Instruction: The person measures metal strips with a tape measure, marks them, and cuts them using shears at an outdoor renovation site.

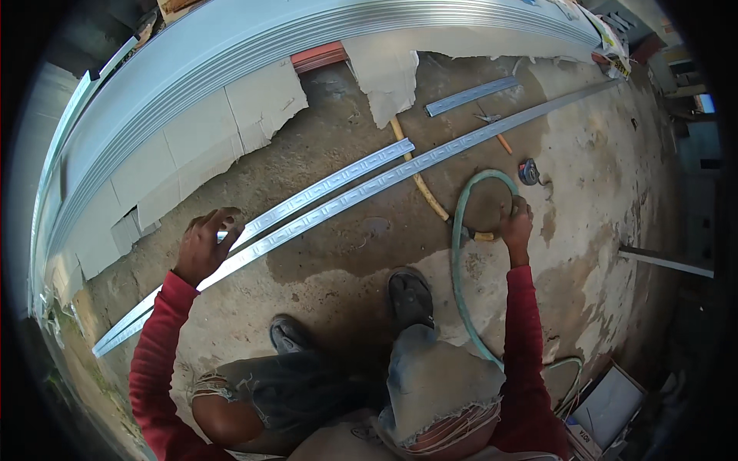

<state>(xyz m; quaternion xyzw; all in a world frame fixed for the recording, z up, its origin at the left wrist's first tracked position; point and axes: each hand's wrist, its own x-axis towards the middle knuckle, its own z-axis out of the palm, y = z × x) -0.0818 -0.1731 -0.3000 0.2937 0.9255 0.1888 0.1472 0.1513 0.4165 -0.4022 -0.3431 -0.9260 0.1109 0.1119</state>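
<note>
Long silver embossed-metal strip (338,207) is running from 8 to 2 o'clock. Shorter silver embossed-metal strip (330,186) is lying just beside it, ending toward 1; apparently loose, could skid if bumped. Green flexible hose (455,269) is looping around 4. Left hand (206,244), at 9, is curving half-wide by shorter strip, contact unclear; thin edges could cut bare fingers. Right hand (517,223), at 3, is pinching hose; tugging could knock dark round-cased tape measure (528,172), sitting toward 2.

Two silver channels (337,182) lying near-parallel; green hose (457,269) curved.
</note>
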